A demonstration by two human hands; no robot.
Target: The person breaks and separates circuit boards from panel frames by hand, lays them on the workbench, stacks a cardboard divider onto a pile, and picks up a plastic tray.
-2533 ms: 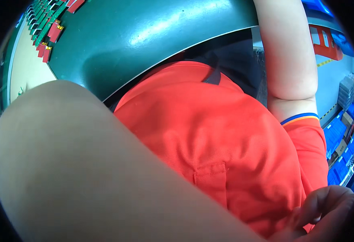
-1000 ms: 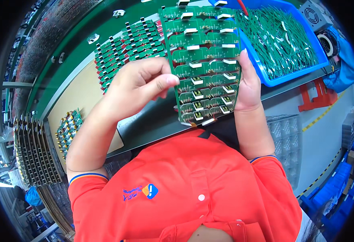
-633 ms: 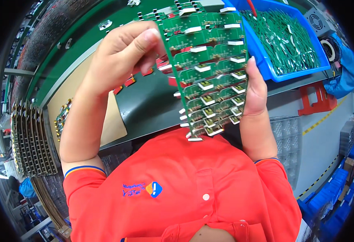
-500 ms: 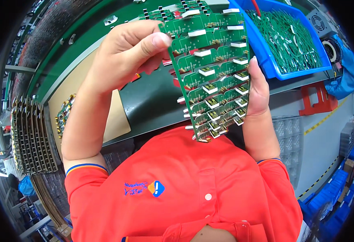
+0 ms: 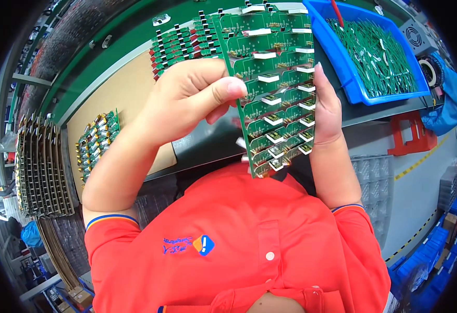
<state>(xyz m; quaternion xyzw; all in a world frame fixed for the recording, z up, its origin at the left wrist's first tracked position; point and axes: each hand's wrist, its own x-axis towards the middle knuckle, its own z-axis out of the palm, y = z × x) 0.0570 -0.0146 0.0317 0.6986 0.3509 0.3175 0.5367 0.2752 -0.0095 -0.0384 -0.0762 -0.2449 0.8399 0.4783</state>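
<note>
In front of my chest stands a green circuit board panel (image 5: 253, 63), tilted upright, with rows of white connectors across its face. My left hand (image 5: 189, 99) pinches its left edge about midway up, thumb on the near face and fingers partly hidden behind. Along the opposite edge, my right hand (image 5: 327, 112) supports the panel with its thumb raised at the side; its other fingers are hidden behind the board. More green boards (image 5: 176, 49) with black and red parts lie on the bench beyond my left hand.
At the far right, a blue bin (image 5: 390, 99) holds many thin green strips. A tan sheet (image 5: 137, 125) on the bench carries boards with silver cylinders (image 5: 97, 140). Dense rows of boards (image 5: 40, 167) stand at left. A red stool (image 5: 412, 133) sits on the floor at right.
My left hand has slid down the panel's left edge, from near its top corner to about the middle. The panel has shifted slightly up and left; my right hand stays at its right edge.
</note>
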